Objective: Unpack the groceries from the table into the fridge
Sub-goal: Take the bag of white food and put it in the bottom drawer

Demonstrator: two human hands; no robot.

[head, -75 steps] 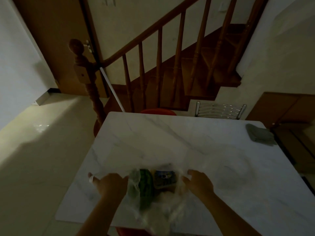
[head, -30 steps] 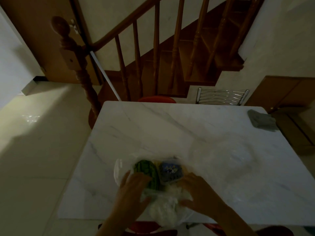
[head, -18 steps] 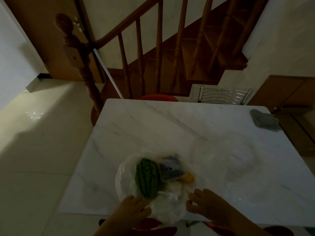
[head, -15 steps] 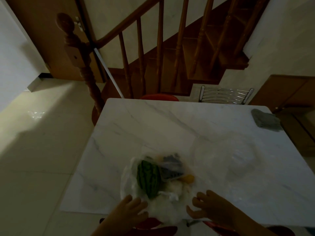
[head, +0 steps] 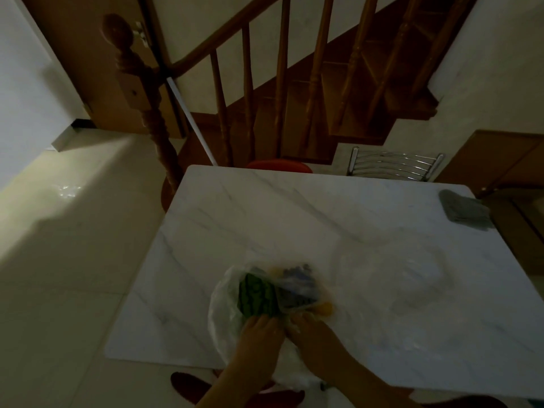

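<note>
A dim room seen from above, looking down at a white marble-patterned bench (head: 294, 219). Near its front edge lies a clear plastic bag (head: 223, 313) of groceries. Inside it, on the left, sits a small striped green watermelon (head: 256, 297). Just right of the melon, touching it, is a clear plastic box with a bluish label (head: 297, 291); its contents are too blurred to tell. A yellow-orange item (head: 325, 307) shows at the box's right lower corner, and its kind cannot be told.

Both bare hands reach in from the bottom of the view and meet at the near end of the bag. The left hand (head: 257, 338) lies on the plastic with its fingers against the near end of the melon. The right hand (head: 312, 334) rests just beside it, fingers toward the box. The picture is dark and smeared, so I cannot tell whether either hand's grip is closed on the plastic or lies loose on it.

A second sheet of crumpled clear plastic (head: 412, 278) lies flat on the bench to the right, apart from the bag. A folded grey cloth (head: 463, 210) sits at the far right corner of the bench.

Beyond the bench stand a red stool (head: 278, 166) and a chrome chair back (head: 394, 164). Behind them a wooden staircase (head: 368, 92) with turned balusters rises to the right, its newel post (head: 132, 81) on the left. The floor (head: 64, 260) is pale tile.
</note>
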